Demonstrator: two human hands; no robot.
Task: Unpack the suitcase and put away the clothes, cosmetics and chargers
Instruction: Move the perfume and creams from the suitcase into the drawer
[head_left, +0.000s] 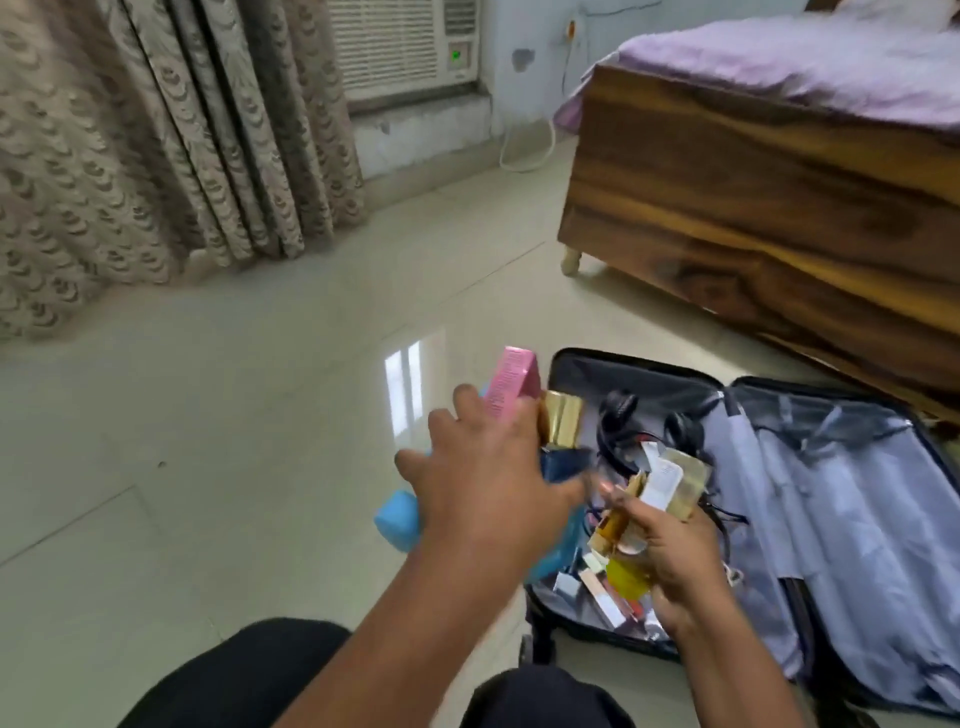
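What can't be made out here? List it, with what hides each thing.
All from the head view:
- Labels on the pink box and gold box: motion blur.
- What the left hand grips besides those boxes: its own back covers it.
- The packets in the right hand: blurred.
- Headphones in the suitcase: partly behind the packets.
- The suitcase's right half: cut by the picture edge.

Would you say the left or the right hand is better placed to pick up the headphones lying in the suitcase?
Probably the right hand: it is over the open suitcase, nearer the headphones, though already holding small boxes. The left hand grips several boxes at the suitcase's edge.
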